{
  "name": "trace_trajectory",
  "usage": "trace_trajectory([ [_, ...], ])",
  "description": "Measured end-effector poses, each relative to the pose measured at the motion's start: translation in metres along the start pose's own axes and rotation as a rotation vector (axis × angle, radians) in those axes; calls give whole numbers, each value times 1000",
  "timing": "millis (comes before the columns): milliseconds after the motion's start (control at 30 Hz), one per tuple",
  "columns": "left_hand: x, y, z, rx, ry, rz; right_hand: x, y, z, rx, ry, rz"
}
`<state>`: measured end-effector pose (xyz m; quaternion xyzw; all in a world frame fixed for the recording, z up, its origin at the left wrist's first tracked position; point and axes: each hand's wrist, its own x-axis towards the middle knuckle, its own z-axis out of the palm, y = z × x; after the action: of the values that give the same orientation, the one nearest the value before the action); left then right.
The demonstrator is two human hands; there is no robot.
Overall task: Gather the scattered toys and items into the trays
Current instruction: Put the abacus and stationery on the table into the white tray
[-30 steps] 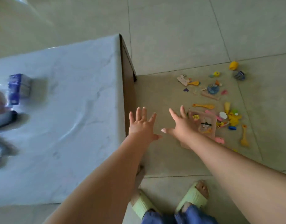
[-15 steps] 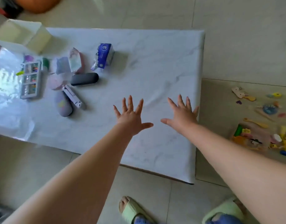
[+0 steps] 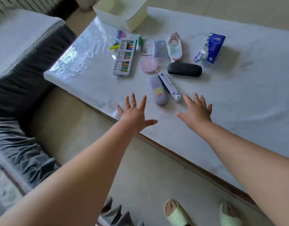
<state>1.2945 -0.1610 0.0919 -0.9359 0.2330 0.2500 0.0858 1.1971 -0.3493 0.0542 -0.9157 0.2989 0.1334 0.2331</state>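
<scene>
**Both hands empty, nothing gathered yet**

I've got the left hand (image 3: pixel 134 112) and right hand (image 3: pixel 196 110) hovering over the tabletop (image 3: pixel 238 103), fingers spread wide, holding nothing. Taking the black case (image 3: pixel 184 69) as landmark: the lilac case (image 3: pixel 157 90) lies just nearer me, the compartment box (image 3: pixel 124 57) off to its left, the white tray (image 3: pixel 122 12) beyond that. Looks like I'm still picking a target; next I'd close on the lilac case.

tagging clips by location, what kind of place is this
Probably a living room at home: a low marble-look table beside a grey sofa on a tiled floor, with a tissue pack and a glasses case on the table.
</scene>
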Motion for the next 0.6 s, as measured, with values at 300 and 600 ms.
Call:
trace_trajectory([
  [300,96,-25,-38,-67,45,69,100,-68,-22,61,91,-18],
  [600,264,-37,-89,-201,111,-22,230,-123,-27,327,123,-110],
])
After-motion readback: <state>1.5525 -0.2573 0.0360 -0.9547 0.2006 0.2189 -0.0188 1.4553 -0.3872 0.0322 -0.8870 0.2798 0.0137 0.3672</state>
